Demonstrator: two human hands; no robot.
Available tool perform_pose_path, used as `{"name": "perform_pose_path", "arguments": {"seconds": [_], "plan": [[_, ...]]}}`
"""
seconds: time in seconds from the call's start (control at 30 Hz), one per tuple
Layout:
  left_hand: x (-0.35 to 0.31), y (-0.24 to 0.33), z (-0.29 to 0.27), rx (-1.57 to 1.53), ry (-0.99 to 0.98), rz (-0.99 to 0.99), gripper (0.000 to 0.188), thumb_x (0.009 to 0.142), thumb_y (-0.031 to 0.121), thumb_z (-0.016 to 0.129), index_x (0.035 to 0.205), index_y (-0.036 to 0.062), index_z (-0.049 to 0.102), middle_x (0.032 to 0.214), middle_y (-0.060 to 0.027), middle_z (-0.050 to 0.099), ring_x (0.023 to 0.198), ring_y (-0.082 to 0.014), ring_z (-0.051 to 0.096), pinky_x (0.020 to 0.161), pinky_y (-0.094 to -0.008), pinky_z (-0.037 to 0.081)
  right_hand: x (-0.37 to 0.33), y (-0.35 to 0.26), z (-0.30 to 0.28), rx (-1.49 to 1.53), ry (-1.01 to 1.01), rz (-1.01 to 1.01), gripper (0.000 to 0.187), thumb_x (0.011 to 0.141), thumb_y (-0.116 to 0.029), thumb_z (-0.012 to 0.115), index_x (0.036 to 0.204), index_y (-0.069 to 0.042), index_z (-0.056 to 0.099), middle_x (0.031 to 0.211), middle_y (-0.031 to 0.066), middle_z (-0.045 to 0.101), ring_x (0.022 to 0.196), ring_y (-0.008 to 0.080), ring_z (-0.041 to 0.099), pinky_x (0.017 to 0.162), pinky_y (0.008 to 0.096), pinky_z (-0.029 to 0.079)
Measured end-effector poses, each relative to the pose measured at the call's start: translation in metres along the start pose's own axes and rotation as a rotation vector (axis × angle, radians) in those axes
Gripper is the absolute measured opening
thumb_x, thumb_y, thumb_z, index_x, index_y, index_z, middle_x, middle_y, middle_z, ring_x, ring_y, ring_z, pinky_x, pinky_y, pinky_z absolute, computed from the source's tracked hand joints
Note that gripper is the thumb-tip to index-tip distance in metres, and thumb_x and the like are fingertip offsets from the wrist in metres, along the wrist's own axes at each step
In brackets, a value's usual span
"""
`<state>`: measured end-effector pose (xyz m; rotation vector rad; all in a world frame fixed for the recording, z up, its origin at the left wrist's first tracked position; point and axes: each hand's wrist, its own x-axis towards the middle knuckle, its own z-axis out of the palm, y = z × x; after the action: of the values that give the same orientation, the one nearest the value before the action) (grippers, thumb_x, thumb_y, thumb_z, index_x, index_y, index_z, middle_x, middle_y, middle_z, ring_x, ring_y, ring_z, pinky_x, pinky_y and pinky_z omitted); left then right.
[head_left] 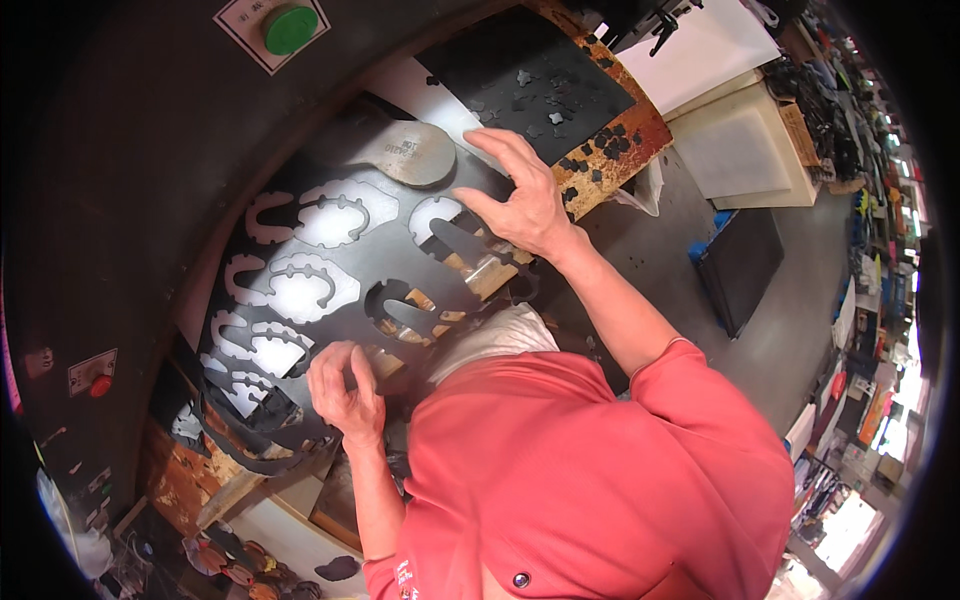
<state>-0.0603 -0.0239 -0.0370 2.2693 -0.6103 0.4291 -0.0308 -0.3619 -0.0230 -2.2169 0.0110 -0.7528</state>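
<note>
A dark grey sheet (385, 245) with several cut-out shapes lies across the worktable, with white showing through many of the openings. On its far part rests a grey-topped, rounded, sole-shaped block (418, 153), possibly a cutting die; its other end runs into shadow. My right hand (522, 195) is just right of that block, thumb and fingers spread, holding nothing. At the sheet's near left edge, my left hand (347, 392) has loosely curved fingers and a thumb held apart, with nothing visible between them. I cannot tell whether either hand touches the sheet.
The dark machine body (110, 200) carries a green button (290, 30) and a red button (101, 385). Small black scraps (590, 160) lie on the worn board at the far right. A black flat case (742, 265) stands on the floor; a pale cabinet (745, 150) is beyond it.
</note>
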Motion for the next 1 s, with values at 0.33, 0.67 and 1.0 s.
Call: {"name": "perform_pose_path", "arguments": {"seconds": [0.33,0.67,1.0], "plan": [[0.001,0.004,0.002,0.104,0.03,0.053,0.014,0.091,0.005,0.079,0.088,0.0073,0.066,0.085,-0.0076,0.07,0.078,-0.0292,0.066,0.075,-0.0401,0.047,0.003,-0.006,-0.007,0.197,0.22,0.052,0.028,0.086,-0.004,0.081,0.113,-0.003,0.073,0.098,0.0073,0.073,0.088,0.0179,0.071,0.08,0.0313,0.057],[-0.003,0.006,0.006,0.156,0.088,0.008,0.017,0.094,0.011,0.079,0.083,0.0063,0.066,0.08,-0.0083,0.067,0.072,-0.0305,0.063,0.071,-0.0416,0.046,0.082,-0.096,0.01,0.125,0.192,-0.495,0.009,0.092,-0.008,0.077,0.088,-0.002,0.071,0.082,0.0113,0.069,0.079,0.0288,0.069,0.071,0.0366,0.054],[-0.002,0.009,0.008,0.145,0.111,-0.087,0.022,0.095,0.02,0.079,0.082,0.0053,0.07,0.082,-0.0084,0.07,0.074,-0.0307,0.066,0.075,-0.0425,0.05,-0.052,-0.042,0.005,-0.015,0.028,-0.225,0.007,0.09,-0.006,0.075,0.087,-0.003,0.07,0.077,0.0097,0.065,0.073,0.0308,0.066,0.067,0.0398,0.054]]}}
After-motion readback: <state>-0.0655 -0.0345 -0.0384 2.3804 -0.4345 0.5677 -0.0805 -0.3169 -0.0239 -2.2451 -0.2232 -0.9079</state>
